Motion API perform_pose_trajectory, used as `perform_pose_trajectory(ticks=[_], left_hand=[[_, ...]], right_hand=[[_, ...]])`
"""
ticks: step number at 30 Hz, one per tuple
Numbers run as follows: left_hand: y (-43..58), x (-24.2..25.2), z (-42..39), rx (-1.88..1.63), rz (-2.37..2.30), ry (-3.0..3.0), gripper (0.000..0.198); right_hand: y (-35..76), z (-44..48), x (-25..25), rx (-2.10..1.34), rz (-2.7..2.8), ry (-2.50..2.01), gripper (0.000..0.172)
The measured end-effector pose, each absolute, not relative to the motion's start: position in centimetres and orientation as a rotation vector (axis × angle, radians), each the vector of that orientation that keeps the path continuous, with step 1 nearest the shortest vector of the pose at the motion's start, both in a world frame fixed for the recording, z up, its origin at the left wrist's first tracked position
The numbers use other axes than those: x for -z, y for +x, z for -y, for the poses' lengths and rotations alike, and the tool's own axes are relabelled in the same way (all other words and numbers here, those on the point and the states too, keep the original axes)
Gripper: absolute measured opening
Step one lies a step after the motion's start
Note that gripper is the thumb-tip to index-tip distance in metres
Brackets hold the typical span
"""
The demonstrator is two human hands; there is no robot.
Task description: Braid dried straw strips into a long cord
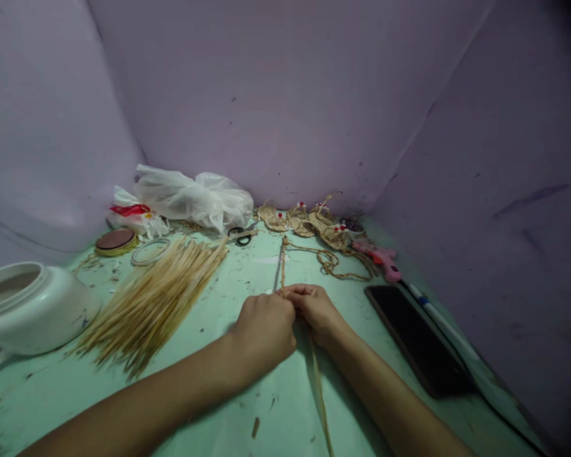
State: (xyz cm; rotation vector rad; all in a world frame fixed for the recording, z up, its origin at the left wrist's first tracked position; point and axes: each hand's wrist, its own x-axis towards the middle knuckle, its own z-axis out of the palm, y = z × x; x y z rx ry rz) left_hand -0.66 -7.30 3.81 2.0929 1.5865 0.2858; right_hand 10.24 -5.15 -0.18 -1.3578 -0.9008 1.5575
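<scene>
In the middle of the head view, a thin cord of twisted straw (283, 265) runs from a small knot at the far side toward my hands. My left hand (266, 324) is closed in a fist around its near end. Right beside it, my right hand (316, 311) pinches the same cord between thumb and fingers. Loose straw strands (320, 393) trail from under my hands toward the near edge. From the knot, a finished length of twisted cord (330, 261) curls off to the right. The exact grip points are partly hidden by my fingers.
A bundle of dry straw (157, 298) lies left, near a white pot (42, 308), a round tin (116, 242) and a tape ring (150, 251). Behind are scissors (240, 236), a plastic bag (200, 197) and woven straw pieces (299, 221). Right: a pink glue gun (383, 259) and a phone (416, 336).
</scene>
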Motion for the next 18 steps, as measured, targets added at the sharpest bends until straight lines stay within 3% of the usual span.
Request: perform_pose_trajectory(ticks=[4,10,18], left_hand=[[-2.5,-4.8,4.6,-0.51,-1.623,1.877,0.023],[-3.0,-2.9,2.7,-0.328,-1.195,1.1,0.015],[-2.1,-2.9,3.1,-0.237,-1.468,1.237,0.018]], right_hand=[[10.5,5.1,0.3,-1.601,1.006,-1.311,0.015],[10.7,4.9,0.7,-1.595,1.147,-1.198,0.017],[11.1,4.6,1.6,-1.24,1.632,-1.302,0.013]])
